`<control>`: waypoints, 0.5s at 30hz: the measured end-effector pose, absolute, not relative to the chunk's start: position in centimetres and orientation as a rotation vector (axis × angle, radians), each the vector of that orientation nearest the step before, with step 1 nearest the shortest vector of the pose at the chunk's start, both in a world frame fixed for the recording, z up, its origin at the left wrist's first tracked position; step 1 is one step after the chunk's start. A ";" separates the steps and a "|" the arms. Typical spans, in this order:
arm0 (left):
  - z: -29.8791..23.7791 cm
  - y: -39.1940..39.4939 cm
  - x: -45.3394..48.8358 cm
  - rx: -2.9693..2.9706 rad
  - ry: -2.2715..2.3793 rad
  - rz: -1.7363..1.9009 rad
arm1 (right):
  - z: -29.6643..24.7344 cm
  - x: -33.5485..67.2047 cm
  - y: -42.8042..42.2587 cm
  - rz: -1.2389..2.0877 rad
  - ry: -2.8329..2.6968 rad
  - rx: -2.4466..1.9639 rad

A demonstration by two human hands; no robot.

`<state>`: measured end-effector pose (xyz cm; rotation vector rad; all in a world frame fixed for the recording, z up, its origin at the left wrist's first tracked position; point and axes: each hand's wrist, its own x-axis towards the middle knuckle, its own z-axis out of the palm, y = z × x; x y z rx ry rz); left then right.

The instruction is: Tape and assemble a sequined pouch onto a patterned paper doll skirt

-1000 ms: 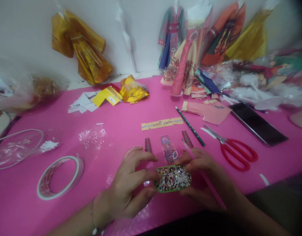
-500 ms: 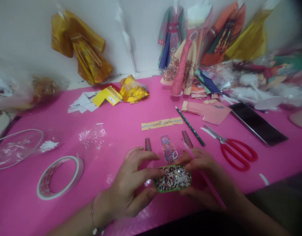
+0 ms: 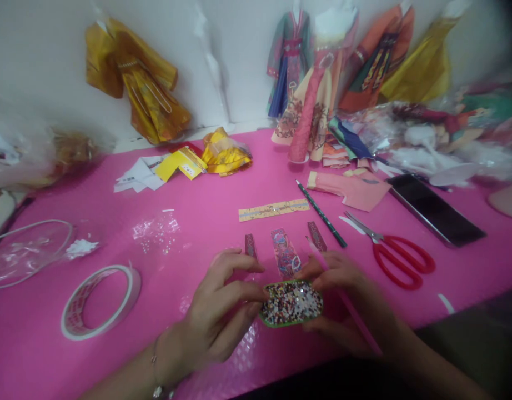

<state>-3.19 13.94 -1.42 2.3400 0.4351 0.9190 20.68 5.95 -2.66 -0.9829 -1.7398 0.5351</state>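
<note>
Right hand [image 3: 358, 286], lower centre, grasps one bead tray [image 3: 292, 303] and one pink pen [image 3: 356, 316]. Left hand [image 3: 216, 311] brings thumb and forefinger to the tray's left edge; blur leaves it uncertain whether they pinch anything. Sound practice: keep the tray level, fingering the beads lightly. Beyond, centre: three patterned strips [image 3: 286, 253], one beige strip [image 3: 274, 210], one dark pencil [image 3: 321, 214]. Right of frame: one pair of scissors [image 3: 379, 239], one phone [image 3: 437, 211]. Lower left: one tape roll [image 3: 132, 289].

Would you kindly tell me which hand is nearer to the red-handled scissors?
The right hand is nearer, left of the red-handled scissors. The left hand is farther left, at the green-rimmed container.
</note>
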 end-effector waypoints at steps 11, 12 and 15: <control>-1.5 14.1 -3.0 2.409 0.362 0.880 | -2.7 20.8 5.9 0.546 -1.760 -0.992; -1.5 14.1 -3.0 2.405 0.352 0.877 | -2.7 20.8 5.9 0.547 -1.758 -0.993; -1.6 14.0 -3.1 2.382 0.322 0.862 | -2.7 20.8 5.8 0.559 -1.757 -0.991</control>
